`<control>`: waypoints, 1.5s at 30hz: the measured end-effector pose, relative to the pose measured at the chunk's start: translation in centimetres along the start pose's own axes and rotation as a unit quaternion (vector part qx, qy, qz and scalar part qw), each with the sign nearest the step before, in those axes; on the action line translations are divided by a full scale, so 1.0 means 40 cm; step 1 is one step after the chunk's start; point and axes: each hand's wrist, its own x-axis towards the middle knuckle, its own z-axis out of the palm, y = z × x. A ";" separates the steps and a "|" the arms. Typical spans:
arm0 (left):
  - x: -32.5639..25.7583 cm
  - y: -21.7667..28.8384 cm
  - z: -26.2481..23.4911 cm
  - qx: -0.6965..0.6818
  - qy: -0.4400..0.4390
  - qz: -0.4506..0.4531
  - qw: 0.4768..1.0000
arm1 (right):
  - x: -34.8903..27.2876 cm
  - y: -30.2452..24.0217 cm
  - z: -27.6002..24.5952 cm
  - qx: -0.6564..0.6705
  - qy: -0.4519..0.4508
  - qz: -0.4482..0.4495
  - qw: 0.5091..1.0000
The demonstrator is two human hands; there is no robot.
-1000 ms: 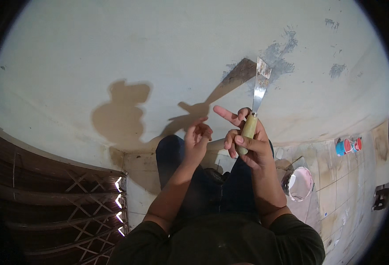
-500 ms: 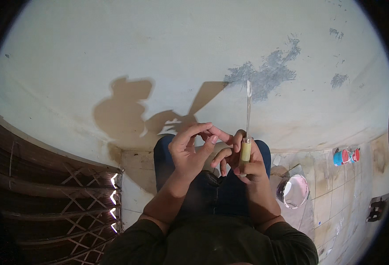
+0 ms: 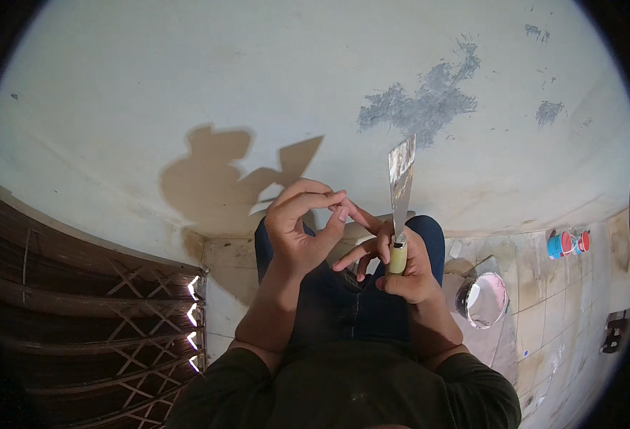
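Note:
My right hand (image 3: 413, 268) is closed round the pale yellow-green handle of a putty knife (image 3: 402, 179). Its metal blade points up and away from me, with whitish smears on its flat face. To its left, my left hand (image 3: 302, 223) is curled, thumb and fingertips brought together in a pinch. A finger stretches between the two hands where they meet; whatever the pinch holds is too small to make out. Beyond them rises a pale wall (image 3: 272, 79) with a rough grey patch (image 3: 429, 100), and the blade stands apart from it in front.
On the tiled floor to the right sits a bucket (image 3: 485, 300) with whitish residue inside. Farther right are blue containers (image 3: 559, 246) with red tops. A dark folding metal gate (image 3: 107, 307) borders the left side. My bent knees (image 3: 429, 236) are between me and the wall.
The putty knife has rotated from nearly edge-on, so its blade face now shows. Its shadow on the wall has narrowed and shifted left. Both hands stay close together, the left slightly higher.

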 end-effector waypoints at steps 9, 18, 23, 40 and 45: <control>0.012 0.025 0.010 0.094 0.017 0.003 0.995 | -0.031 0.001 -0.003 -0.115 -0.012 0.029 0.993; -0.009 -0.004 -0.002 -0.024 -0.011 0.001 1.000 | -0.028 -0.013 -0.011 0.030 -0.002 0.030 0.999; 0.007 0.034 0.022 0.016 0.012 -0.013 1.000 | -0.042 -0.005 -0.015 -0.025 0.004 0.031 0.999; 0.013 0.007 0.005 0.047 -0.074 -0.067 0.994 | -0.056 0.011 -0.034 -0.077 0.010 0.033 0.996; 0.012 0.012 0.004 0.036 -0.071 -0.060 0.995 | -0.053 0.007 -0.037 -0.103 -0.002 0.047 0.994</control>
